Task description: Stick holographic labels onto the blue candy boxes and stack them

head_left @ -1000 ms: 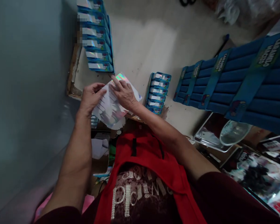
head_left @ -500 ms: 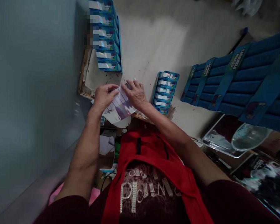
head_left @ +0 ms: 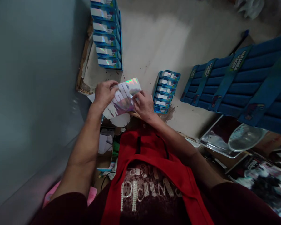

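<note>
One glossy white iridescent sheet (head_left: 124, 93): left hand (head_left: 105, 95) grips one edge, best kept taut; right hand (head_left: 144, 104), fingertips pinched together opposite, perhaps on a strip.

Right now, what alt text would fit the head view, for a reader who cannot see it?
The left hand holds a shiny label sheet over a pale table; the right hand has its fingers at the sheet's right side. Two rows of blue boxes and a larger blue stack stand nearby.
</note>
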### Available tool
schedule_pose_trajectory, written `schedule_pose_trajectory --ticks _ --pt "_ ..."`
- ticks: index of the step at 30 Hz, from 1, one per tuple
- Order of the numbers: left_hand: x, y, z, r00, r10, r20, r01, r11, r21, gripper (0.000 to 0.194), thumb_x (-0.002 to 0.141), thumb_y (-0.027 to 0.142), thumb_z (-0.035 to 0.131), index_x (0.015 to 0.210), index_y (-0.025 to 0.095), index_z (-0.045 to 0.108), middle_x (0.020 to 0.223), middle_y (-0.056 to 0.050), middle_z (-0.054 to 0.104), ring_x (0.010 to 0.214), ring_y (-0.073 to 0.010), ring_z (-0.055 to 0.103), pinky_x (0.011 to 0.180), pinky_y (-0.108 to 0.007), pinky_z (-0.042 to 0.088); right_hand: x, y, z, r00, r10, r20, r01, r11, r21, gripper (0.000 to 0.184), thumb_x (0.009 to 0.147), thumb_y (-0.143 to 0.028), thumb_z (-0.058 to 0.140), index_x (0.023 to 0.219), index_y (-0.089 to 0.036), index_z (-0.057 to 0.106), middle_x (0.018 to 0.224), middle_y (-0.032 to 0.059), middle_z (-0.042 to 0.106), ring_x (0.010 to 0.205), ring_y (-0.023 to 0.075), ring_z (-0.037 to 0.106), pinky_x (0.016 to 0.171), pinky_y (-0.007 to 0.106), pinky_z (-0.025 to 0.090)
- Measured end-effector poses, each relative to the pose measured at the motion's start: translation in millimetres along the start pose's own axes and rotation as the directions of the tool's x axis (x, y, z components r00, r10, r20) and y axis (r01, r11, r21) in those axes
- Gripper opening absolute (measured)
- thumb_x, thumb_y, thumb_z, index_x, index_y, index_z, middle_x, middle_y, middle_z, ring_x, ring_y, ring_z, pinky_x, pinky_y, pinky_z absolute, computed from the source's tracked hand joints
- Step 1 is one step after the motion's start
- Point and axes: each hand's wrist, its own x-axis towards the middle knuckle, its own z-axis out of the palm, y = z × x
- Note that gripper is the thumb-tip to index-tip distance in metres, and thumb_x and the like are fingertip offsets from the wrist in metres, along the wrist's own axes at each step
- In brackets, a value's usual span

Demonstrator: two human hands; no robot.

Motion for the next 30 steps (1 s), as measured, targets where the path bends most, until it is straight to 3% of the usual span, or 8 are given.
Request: schedule_pose_trajectory --ticks 4,7,10,14,19,23,26,30 --pt "-2 8 12.9 0.969 0.126 -0.211 -0.093 0.983 0.161 0.036 0.094 0.030 0.079 0.129 0.021 0.077 0.148 -0.015 0.071 0.150 -0.0376 0.054 0.132 -0.057 0.033 -27 -1 -26 0.964 0.264 0.038 -0.251 0.847 0.469 0.008 0.096 -0.029 0.070 0.091 -0.023 0.069 0.091 0.0020 0.069 0.086 0.0188 0.061 0.084 0.034 0.050" --pt "-31 19 35.6 0.957 0.051 -0.287 -0.076 0.994 -0.077 0.037 0.102 0.046 0.073 0.125 0.018 0.076 0.136 -0.016 0.075 0.136 -0.0328 0.065 0.125 -0.052 0.044 -48 -4 -51 0.908 0.374 0.191 -0.389 0.578 0.718 0.025 0.088 -0.046 0.079 0.089 -0.023 0.069 0.086 0.0000 0.070 0.079 0.0163 0.061 0.077 0.031 0.050" --pt "-72 33 60.9 0.980 -0.195 -0.028 0.144 0.803 -0.578 0.067 0.097 0.080 0.063 0.116 0.017 0.075 0.104 -0.013 0.079 0.096 -0.0248 0.076 0.093 -0.041 0.061 -65 -7 -72 0.864 0.429 0.264 -0.449 0.416 0.791 0.033 0.080 -0.052 0.086 0.087 -0.023 0.071 0.082 -0.0007 0.069 0.077 0.0161 0.061 0.075 0.031 0.050" --pt "-108 51 81.1 0.908 -0.166 0.383 0.416 0.446 -0.792 0.091 0.067 0.096 0.079 0.111 0.016 0.077 0.099 -0.013 0.080 0.082 -0.0212 0.077 0.078 -0.034 0.061 -81 -7 -85 0.826 0.463 0.322 -0.498 0.329 0.802 0.034 0.076 -0.052 0.089 0.085 -0.024 0.073 0.080 -0.0006 0.071 0.075 0.0161 0.061 0.075 0.031 0.053" --pt "-116 62 96.3 0.870 -0.194 0.453 0.493 0.377 -0.785 0.063 0.050 0.056 0.107 0.087 0.017 0.076 0.078 -0.005 0.076 0.068 -0.0146 0.070 0.070 -0.028 0.056 -95 5 -84 0.793 0.496 0.354 -0.534 0.284 0.797 0.037 0.070 -0.053 0.092 0.082 -0.023 0.073 0.075 -0.0013 0.070 0.070 0.0153 0.060 0.070 0.030 0.052" --pt "-121 64 107.4 0.877 -0.222 0.425 0.480 0.387 -0.787 0.055 0.053 0.055 0.105 0.081 0.017 0.076 0.079 -0.005 0.077 0.067 -0.0138 0.069 0.070 -0.028 0.058 -107 19 -77 0.753 0.599 0.274 -0.525 0.295 0.798 0.034 0.070 -0.049 0.093 0.080 -0.022 0.076 0.070 -0.0026 0.068 0.064 0.0131 0.056 0.067 0.029 0.049" --pt "-125 70 112.1 0.895 -0.220 0.389 0.446 0.433 -0.783 0.054 0.055 0.053 0.106 0.085 0.016 0.081 0.080 -0.005 0.078 0.069 -0.0140 0.070 0.073 -0.028 0.060 -114 34 -70 0.720 0.683 0.121 -0.512 0.405 0.757 0.033 0.074 -0.051 0.092 0.081 -0.020 0.080 0.073 -0.0004 0.072 0.067 0.0145 0.059 0.071 0.031 0.050" --pt "-127 81 118.2 0.918 -0.235 0.320 0.395 0.473 -0.787 0.047 0.055 0.048 0.105 0.081 0.017 0.082 0.074 -0.003 0.076 0.066 -0.0136 0.068 0.069 -0.027 0.058 -115 53 -63 0.737 0.671 -0.082 -0.477 0.603 0.639 0.033 0.082 -0.054 0.087 0.084 -0.021 0.083 0.080 0.0033 0.078 0.074 0.0177 0.064 0.075 0.033 0.051"
